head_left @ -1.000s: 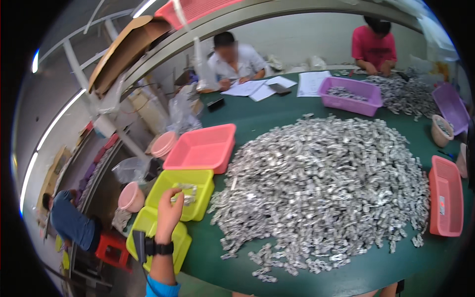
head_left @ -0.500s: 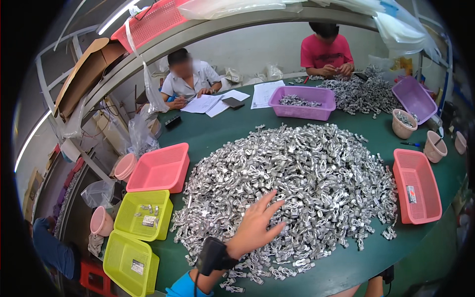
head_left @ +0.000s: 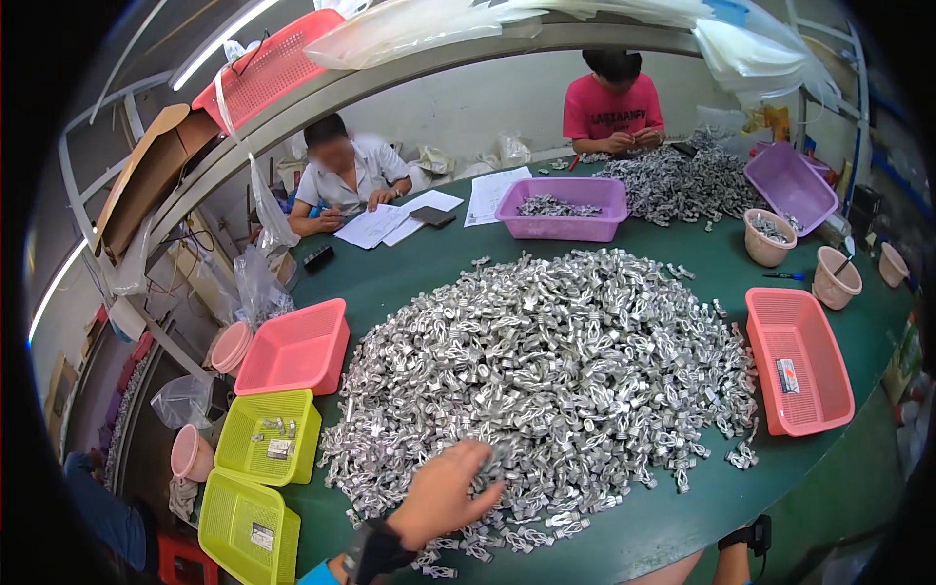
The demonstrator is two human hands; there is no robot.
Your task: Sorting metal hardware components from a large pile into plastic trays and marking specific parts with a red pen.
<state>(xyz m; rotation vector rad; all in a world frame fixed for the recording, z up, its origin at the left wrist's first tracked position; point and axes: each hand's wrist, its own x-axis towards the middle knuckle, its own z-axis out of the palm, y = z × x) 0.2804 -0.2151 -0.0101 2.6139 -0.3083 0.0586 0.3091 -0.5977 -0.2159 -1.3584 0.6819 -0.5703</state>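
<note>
My left hand (head_left: 444, 495), with a black band (head_left: 377, 551) on its wrist, is at the near left side of a large heap of small silver metal pieces with looped ends (head_left: 546, 361). Its fingers curl down, the thumb to the right. Between thumb and fingers is a blurred grey metal piece (head_left: 494, 462); the fingertips are partly hidden. At the lower right, my right arm (head_left: 733, 565) shows only in part, with a black device (head_left: 749, 534) at the wrist beside the table's near edge. The right fingers cannot be made out.
Two yellow-green baskets (head_left: 246, 526) and a pink basket (head_left: 292, 348) line the left; another pink basket (head_left: 801, 363) stands right. A purple basket (head_left: 562, 226) holds more pieces. Across the green table (head_left: 409, 263), two people sit, one writing, one handling pieces from another heap (head_left: 678, 185).
My left hand has moved down and left over the heap. Its spread fingers have curled in around a metal piece. The whole view has shifted slightly.
</note>
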